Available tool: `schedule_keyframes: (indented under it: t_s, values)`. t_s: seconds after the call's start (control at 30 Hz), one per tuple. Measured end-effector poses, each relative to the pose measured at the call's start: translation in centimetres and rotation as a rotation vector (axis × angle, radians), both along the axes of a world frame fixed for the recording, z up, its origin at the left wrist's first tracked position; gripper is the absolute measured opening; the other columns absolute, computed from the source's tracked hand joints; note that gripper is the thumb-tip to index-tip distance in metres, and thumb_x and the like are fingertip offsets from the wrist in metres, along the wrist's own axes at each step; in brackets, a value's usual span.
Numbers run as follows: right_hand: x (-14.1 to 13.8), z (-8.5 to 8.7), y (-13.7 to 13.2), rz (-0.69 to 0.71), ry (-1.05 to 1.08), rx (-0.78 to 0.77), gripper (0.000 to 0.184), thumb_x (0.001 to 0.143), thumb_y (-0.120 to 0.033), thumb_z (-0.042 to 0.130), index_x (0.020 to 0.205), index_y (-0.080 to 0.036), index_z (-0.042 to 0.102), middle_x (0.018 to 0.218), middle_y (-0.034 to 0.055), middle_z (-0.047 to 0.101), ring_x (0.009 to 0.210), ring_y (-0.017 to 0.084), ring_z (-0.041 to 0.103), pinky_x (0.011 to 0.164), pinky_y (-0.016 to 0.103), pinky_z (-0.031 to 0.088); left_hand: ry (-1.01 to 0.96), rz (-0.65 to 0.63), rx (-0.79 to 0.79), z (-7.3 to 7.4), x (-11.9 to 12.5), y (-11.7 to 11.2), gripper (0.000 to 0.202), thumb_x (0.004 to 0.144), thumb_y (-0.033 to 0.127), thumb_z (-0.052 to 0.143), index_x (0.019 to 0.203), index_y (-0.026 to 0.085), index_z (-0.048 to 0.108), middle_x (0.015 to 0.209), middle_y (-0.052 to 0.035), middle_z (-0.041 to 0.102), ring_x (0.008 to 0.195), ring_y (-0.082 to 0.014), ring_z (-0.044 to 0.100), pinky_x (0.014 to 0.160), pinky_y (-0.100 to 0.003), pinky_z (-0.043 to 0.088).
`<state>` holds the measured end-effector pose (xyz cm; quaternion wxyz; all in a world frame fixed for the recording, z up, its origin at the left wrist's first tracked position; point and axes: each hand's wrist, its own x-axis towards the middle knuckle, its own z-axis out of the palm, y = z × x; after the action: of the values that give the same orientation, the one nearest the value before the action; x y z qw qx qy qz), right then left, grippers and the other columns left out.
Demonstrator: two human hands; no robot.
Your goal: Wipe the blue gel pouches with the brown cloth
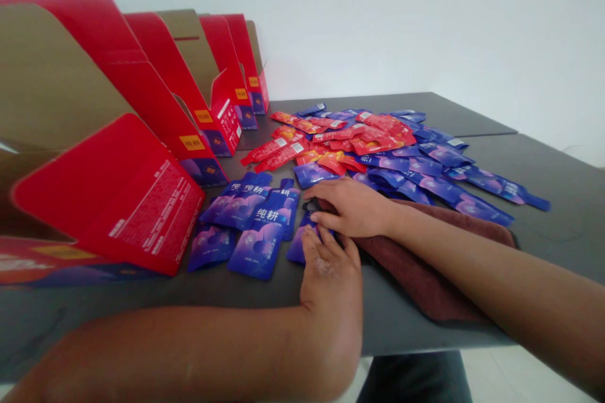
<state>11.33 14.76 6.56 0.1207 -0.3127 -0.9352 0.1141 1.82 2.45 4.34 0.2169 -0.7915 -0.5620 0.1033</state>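
Grey tabletop [558, 227] — red cartons [170, 94], blue sachets [258, 245] by left hand [331, 271], right hand [352, 208].

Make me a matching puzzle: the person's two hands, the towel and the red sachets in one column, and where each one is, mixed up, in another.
Things:
1. Right hand
2. Left hand
3. Brown towel
4. Red sachets

Places:
A. Fingers on a blue sachet, nearest the wearer
B. Under the right forearm
C. Heaped beyond the hands
D. Above the left hand, over the towel's edge

Pairs: 1-D, 2-A, 3-B, 4-C
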Motion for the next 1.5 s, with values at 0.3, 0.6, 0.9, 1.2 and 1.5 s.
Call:
schedule_keyframes:
  t_s: [0.3,0.6,0.9,1.2,1.5]
  values:
    - [-0.01,0.09,-0.06,-0.004,-0.003,0.006,0.039,0.088,-0.035,0.055,0.123,-0.018,0.059,0.107,0.0110,0.068,0.099,0.025,0.062,0.086,0.038,0.044,0.052,0.004,-0.016,0.24,0.14,0.07,0.049,0.087,0.006,0.039,0.135,0.006,0.048,0.127,-0.0269,0.061,0.114,-0.0323,0.061,0.099,-0.046,0.048]
    - [-0.01,0.01,0.04,-0.003,-0.010,0.002,0.038,0.088,-0.035,0.054,0.123,-0.018,0.059,0.109,0.0102,0.067,0.101,0.024,0.061,0.087,0.036,0.043,0.080,0.002,-0.006,0.28,0.11,0.12,0.048,0.087,0.007,0.038,0.134,0.006,0.049,0.127,-0.0273,0.061,0.113,-0.0320,0.062,0.099,-0.046,0.048]
    - [0.00,0.00,0.01,0.001,-0.010,-0.006,0.039,0.088,-0.036,0.054,0.123,-0.019,0.059,0.106,0.0094,0.067,0.098,0.024,0.061,0.085,0.036,0.043,0.088,-0.002,0.006,-0.05,0.09,0.03,0.047,0.088,0.011,0.041,0.135,0.007,0.049,0.128,-0.0268,0.061,0.115,-0.0326,0.061,0.100,-0.046,0.047]
    - [-0.02,-0.01,0.06,0.002,-0.006,-0.004,0.039,0.088,-0.036,0.053,0.123,-0.019,0.059,0.107,0.0105,0.067,0.099,0.024,0.061,0.085,0.037,0.044,0.074,0.004,0.017,-0.02,0.10,0.04,0.047,0.088,0.010,0.041,0.134,0.007,0.050,0.126,-0.0254,0.062,0.113,-0.0323,0.062,0.099,-0.046,0.048]
    - [-0.02,0.10,-0.01,-0.009,0.004,-0.012,0.038,0.087,-0.034,0.057,0.122,-0.019,0.060,0.105,0.0090,0.068,0.096,0.023,0.061,0.083,0.035,0.043,0.097,-0.006,0.004,0.14,0.09,0.09,0.048,0.087,0.008,0.039,0.135,0.006,0.048,0.127,-0.0270,0.061,0.113,-0.0328,0.062,0.099,-0.046,0.048]
